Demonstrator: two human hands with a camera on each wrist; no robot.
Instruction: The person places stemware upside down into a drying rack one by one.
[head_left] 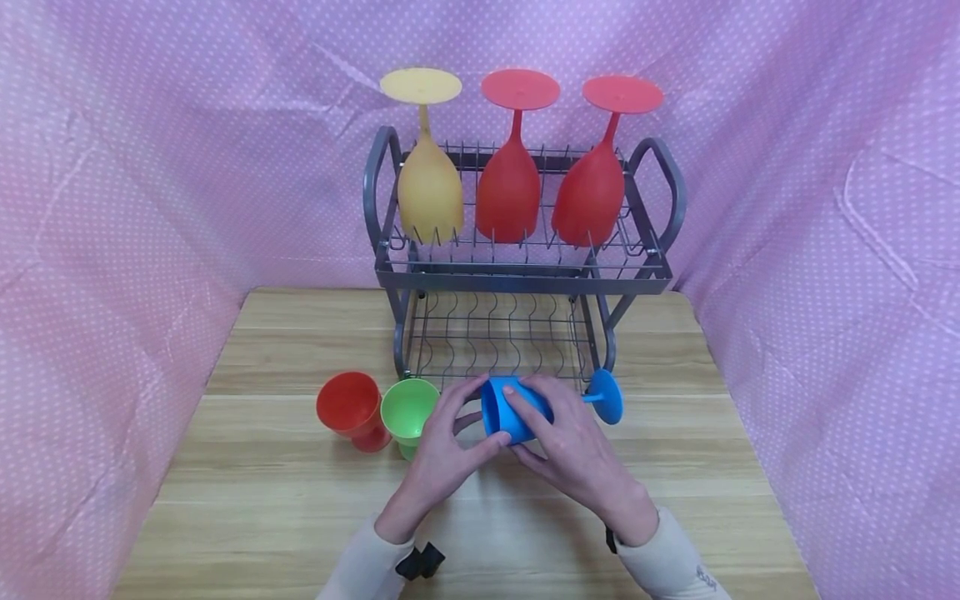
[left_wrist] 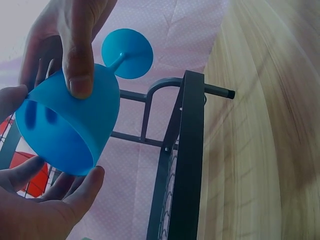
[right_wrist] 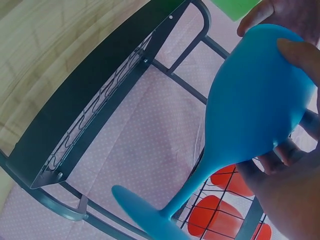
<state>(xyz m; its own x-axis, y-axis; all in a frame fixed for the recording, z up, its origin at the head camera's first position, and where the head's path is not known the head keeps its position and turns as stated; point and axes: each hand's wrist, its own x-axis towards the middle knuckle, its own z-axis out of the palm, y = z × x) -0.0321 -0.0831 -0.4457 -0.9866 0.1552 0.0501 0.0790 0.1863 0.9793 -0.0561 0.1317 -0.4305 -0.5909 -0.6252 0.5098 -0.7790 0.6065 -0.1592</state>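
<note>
A blue plastic wine goblet lies tipped sideways between both hands, its mouth toward the left and its round foot to the right. The right hand grips the goblet's bowl, with the thumb across its upper side. At the rim, the left hand holds the goblet with thumb and fingertips. The left wrist view looks into the goblet's open bowl, and the right wrist view shows its stem free of fingers. Just left of the left hand stands a green cup, upright and partly covered by it.
A red footed cup stands beside the green one. Behind the hands is a dark two-tier dish rack. One yellow goblet and two red goblets stand upside down on its top tier. Pink dotted cloth surrounds the wooden table.
</note>
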